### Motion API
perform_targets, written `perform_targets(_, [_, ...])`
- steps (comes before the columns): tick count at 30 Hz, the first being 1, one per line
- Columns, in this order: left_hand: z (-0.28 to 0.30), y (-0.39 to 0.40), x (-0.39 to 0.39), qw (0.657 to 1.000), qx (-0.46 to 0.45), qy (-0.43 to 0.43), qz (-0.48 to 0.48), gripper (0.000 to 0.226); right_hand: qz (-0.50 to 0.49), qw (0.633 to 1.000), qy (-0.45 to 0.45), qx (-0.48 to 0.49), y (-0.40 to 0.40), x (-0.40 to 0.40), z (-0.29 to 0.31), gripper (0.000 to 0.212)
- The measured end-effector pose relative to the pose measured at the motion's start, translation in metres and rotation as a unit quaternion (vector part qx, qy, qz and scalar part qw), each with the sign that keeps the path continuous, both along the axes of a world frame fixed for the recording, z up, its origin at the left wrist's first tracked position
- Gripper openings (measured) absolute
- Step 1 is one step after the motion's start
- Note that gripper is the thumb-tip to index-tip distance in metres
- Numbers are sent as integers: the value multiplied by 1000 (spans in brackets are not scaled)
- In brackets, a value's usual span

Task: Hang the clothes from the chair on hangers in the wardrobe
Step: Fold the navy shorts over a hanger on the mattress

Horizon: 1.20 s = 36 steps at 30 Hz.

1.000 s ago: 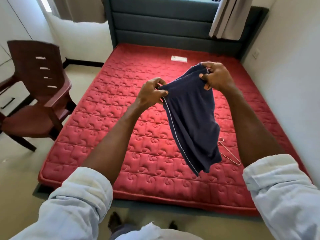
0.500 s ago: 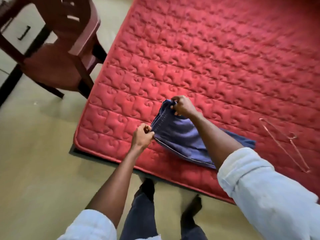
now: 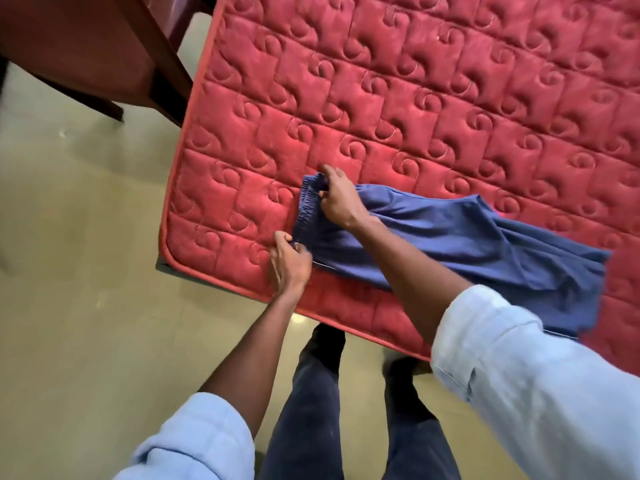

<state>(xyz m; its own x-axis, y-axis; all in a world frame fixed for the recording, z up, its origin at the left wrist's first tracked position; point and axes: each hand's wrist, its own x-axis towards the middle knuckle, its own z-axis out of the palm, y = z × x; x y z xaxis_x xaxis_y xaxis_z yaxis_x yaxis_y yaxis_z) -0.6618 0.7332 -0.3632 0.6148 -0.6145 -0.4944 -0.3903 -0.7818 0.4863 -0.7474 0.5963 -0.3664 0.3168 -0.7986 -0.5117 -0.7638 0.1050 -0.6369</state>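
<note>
Dark blue shorts (image 3: 467, 244) lie flat on the red quilted mattress (image 3: 415, 98), near its front left corner, with the elastic waistband to the left. My left hand (image 3: 289, 261) pinches the near end of the waistband. My right hand (image 3: 337, 197) grips the far end of the waistband, its forearm lying across the shorts. The wire hanger is out of view. The dark red chair (image 3: 86, 53) stands at the top left, beside the mattress.
Beige tiled floor (image 3: 86, 306) fills the left and bottom. My legs in dark trousers (image 3: 311, 410) stand right at the mattress's front edge. The chair's legs (image 3: 169, 98) come close to the mattress's left side.
The shorts went from hanging in the air between both hands to lying spread on the mattress. My view has tilted down and closer; the hanger has left the frame.
</note>
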Motion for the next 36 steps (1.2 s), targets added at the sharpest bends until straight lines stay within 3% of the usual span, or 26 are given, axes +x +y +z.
perform_targets(2, [-3,-4,-13,994,-53,-90,-25,34,-50,997,-39,-52,18,-9,2,65])
perform_targets(4, [-9,-13,-22,969,-148,-171,-97,45,-108,983,-48,-138,38,-33,4,55])
perform_targets(7, [-15,-40,-43,904,-270,-151,-296,44,-183,955,21,-233,69,-95,-6,39])
perform_targets(9, [-26,-57,-54,861,-229,-128,-437,43,-214,944,105,-228,96,-137,-20,40])
perform_targets(11, [-39,-64,-56,843,-110,-127,-512,56,-190,947,181,-185,130,-170,-32,52])
perform_targets(13, [-56,-66,-50,832,-38,-150,-533,64,-149,954,221,-138,164,-194,-39,64])
perform_targets(15, [-64,-64,-48,830,-24,-174,-530,65,-142,952,245,-117,190,-207,-42,69])
perform_targets(19, [-59,-59,-73,856,-1,-217,-468,68,-193,936,275,-102,204,-198,-39,70])
perform_targets(22, [-62,-54,-84,871,12,-243,-426,71,-157,940,285,-106,210,-196,-33,65])
perform_targets(24, [-62,-53,-91,878,12,-251,-407,73,-178,937,288,-85,214,-204,-29,60])
perform_targets(27, [-53,-52,-114,892,-43,-244,-378,75,-228,934,238,-139,212,-227,-22,42])
perform_targets(30, [-51,-42,-160,851,-171,-190,-459,69,-273,911,234,-203,192,-274,-21,39])
perform_targets(33, [-53,-26,-219,791,-238,-120,-551,59,-229,922,237,-205,177,-326,-26,41])
perform_targets(36, [-53,-22,-268,796,-251,-110,-540,51,-196,917,272,-218,172,-374,-30,26])
